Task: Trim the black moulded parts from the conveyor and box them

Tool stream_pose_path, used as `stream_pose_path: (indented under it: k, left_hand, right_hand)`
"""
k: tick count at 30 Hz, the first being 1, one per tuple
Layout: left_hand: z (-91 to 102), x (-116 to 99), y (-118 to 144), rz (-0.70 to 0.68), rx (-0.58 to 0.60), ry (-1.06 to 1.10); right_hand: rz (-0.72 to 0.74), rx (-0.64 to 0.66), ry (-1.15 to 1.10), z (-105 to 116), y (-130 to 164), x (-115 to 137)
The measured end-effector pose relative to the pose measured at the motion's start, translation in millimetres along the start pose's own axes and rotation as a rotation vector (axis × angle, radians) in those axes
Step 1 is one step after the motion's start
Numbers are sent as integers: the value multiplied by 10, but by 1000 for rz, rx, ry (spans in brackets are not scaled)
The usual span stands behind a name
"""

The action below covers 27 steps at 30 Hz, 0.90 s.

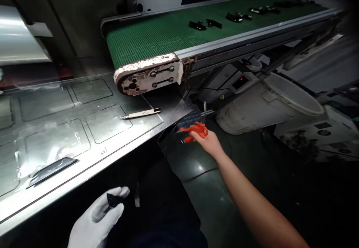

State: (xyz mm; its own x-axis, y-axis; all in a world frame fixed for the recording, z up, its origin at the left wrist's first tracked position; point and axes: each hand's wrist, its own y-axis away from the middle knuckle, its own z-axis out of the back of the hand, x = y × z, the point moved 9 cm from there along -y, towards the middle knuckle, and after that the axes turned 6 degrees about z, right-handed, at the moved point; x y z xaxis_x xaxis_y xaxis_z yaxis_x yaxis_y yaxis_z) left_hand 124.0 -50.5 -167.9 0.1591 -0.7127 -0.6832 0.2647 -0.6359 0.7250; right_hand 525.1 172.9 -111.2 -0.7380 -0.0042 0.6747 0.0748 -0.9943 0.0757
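Note:
My left hand, in a white glove, pinches a small black glossy part between thumb and fingers, below the bench's front edge. Bare and stretched out over the floor, my right hand is wrapped around an orange air blow gun. Its thin metal nozzle points upward, away from the black part. On the metal bench lies a craft knife with a pale handle marked A06. A flat black glossy piece rests near the bench's front edge at the left.
A green conveyor belt runs to the far right, carrying several black parts. Its worn end housing overhangs the bench. A large whitish bin stands tilted in view at right. A hose lies on the floor.

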Motion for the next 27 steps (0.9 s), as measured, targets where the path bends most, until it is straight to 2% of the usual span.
stream_pose_path:
  k: [2,4,7,9,10,12,15,17,19,22,25,27]
  left_hand:
    - [-55,-174,133,-71,17,241]
    - [-95,-390,252,-195,79,540]
    - [-102,-673,359,-347,169,791]
    - [-105,-800,367,-388,210,833]
    - [-94,-849,362,-408,213,841]
    - [-53,-920,352,-455,190,836]
    - [60,-988,380,-550,87,734]
    - [163,-1001,415,-583,-19,596]
    - [281,-987,446,-578,-133,461]
    - [441,-971,499,-586,-249,357]
    - [532,-986,531,-602,-263,333]
    - [628,-1005,547,-617,-264,390]
  right_hand:
    - [-30,-91,-34,-161,-200,-122]
    - [-82,-70,-75,-463,-334,-195]
    - [-124,152,-185,-1048,-309,-47]
    - [-96,371,-293,-1389,-87,311]
    - [-50,465,-350,-1493,70,579]
    - [125,553,-462,-1517,386,1254]
    - [659,461,-570,-1217,773,2419]
    - [883,413,-519,-1131,925,2898]
    - [987,415,-420,-1187,974,3128]
    - [1080,469,-255,-1361,989,3237]
    - [1182,538,-148,-1498,952,3360]
    - [1214,542,-80,-1573,807,3505]
